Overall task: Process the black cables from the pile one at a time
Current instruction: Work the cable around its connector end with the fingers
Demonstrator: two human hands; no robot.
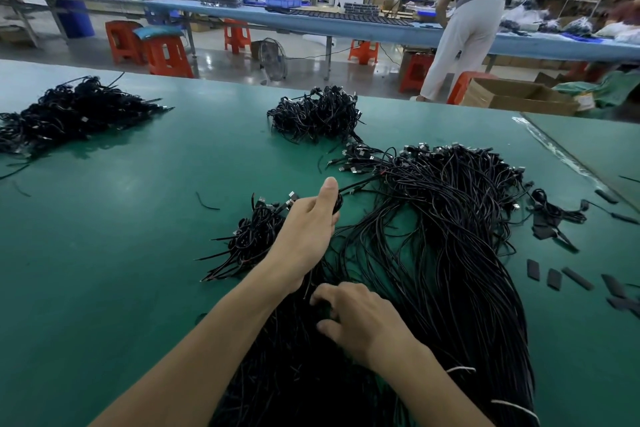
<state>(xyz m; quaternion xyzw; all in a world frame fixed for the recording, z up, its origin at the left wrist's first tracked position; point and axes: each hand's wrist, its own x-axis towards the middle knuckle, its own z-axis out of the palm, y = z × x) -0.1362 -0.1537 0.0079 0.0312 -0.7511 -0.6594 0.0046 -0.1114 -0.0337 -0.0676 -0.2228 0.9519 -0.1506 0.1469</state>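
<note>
Our left hand [308, 218] grips a black cable [339, 202] — our right hand [360, 319] curls into the pile [450, 218] on the tabletop [121, 218]; its hold we cannot tell.

Long black cables [450, 236] lie in a loose sprawling pile, connector ends bunched at its far side.

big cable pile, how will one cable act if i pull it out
Probably floppy: strands in the big cable pile sag and curve. Likely to snag, since they lie crossed and tangled. The cable at the left hand looks thin, so likely light.
</note>
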